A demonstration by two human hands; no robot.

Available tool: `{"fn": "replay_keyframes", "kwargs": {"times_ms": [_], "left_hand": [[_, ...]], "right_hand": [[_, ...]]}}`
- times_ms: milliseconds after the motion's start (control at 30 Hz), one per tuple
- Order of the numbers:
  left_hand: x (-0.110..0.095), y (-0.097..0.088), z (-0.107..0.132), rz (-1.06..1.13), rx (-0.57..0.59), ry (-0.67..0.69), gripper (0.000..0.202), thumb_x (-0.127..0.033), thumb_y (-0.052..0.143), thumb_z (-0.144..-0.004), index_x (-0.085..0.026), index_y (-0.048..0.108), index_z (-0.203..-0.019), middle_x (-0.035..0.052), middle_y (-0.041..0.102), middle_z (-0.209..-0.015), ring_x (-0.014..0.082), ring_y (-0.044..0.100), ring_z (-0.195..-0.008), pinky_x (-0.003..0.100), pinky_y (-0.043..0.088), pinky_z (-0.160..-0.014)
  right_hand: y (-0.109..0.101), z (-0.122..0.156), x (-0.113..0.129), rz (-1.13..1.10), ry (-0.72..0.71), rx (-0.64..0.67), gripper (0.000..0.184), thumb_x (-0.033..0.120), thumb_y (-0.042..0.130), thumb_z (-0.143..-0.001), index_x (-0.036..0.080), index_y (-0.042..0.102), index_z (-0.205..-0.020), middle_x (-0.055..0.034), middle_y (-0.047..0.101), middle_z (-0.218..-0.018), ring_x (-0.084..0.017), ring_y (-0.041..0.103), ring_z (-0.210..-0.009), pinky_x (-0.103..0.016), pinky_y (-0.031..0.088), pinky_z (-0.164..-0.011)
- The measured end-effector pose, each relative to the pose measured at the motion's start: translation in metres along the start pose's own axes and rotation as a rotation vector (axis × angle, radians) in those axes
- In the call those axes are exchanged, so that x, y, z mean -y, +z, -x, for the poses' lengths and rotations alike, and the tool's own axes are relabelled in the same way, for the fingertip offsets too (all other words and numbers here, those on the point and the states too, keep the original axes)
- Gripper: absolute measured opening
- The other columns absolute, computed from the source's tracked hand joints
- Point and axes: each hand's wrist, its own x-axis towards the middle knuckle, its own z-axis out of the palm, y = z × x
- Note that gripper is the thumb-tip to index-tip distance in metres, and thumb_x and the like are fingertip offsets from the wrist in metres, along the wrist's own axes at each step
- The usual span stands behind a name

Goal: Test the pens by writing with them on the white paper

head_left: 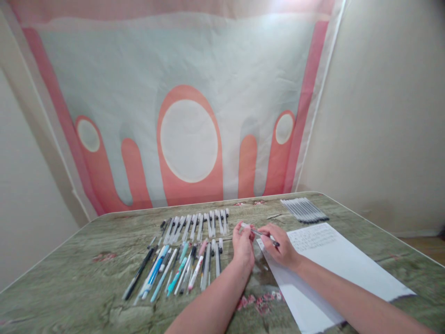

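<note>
A: What is in the person's hands?

B: One pen (256,231), raised off the table (86,278) at the far left corner of a sheet of paper (358,264). The right hand (279,245) pinches it toward the dark end; the left hand (244,246) closes its fingers about the pale end.

A: How is such a hold best managed?

B: Lightly, in this judgement: both grips in line with the barrel, so that it does not bend, and the dark end tipped away from the sheet, so that no stray mark lands. Whether it is capped cannot be told.

A: And the count, nearest first?

B: One sheet, handwritten across its far part. A front row of pens (177,277), roughly fifteen, some overlapping. Two hands, one pen between them. A back row of pens (200,226), about a dozen. Farther off to the right, a bundle of clear pens (304,210), around ten, too tightly set for a sure figure. Beyond the table hangs one printed backdrop (208,55).
</note>
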Motion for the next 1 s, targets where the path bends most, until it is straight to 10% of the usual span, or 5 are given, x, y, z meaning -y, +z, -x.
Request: {"fn": "replay_keyframes", "kwargs": {"times_ms": [1000], "left_hand": [[-0.011, 0.007, 0.013, -0.066, 0.229, 0.030, 0.068, -0.026, 0.069, -0.062, -0.024, 0.030, -0.117, -0.0047, 0.054, -0.063, 0.0092, 0.055, -0.059, 0.022, 0.041, -0.061]], "right_hand": [[0.001, 0.007, -0.006, 0.040, -0.226, 0.102, 0.024, 0.016, 0.036, -0.085, 0.017, 0.057, -0.095, -0.0087, 0.061, -0.084, -0.019, 0.055, -0.084, -0.037, 0.045, -0.075]]}}
